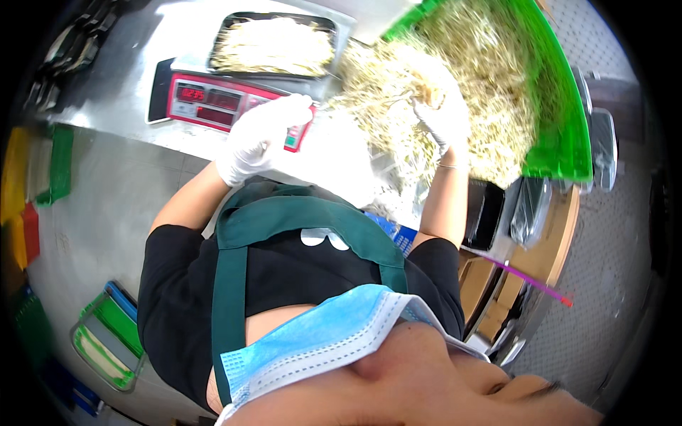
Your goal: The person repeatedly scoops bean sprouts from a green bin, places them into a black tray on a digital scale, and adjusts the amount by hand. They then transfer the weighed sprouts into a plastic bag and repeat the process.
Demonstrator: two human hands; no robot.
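Head-worn left fisheye, only view; faces steeply down at worktable, from close above.

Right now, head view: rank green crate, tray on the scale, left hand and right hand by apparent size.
1. Green crate
2. Tray
3. Left hand and right hand: too alike to rank; glare blurs the right one's outline.
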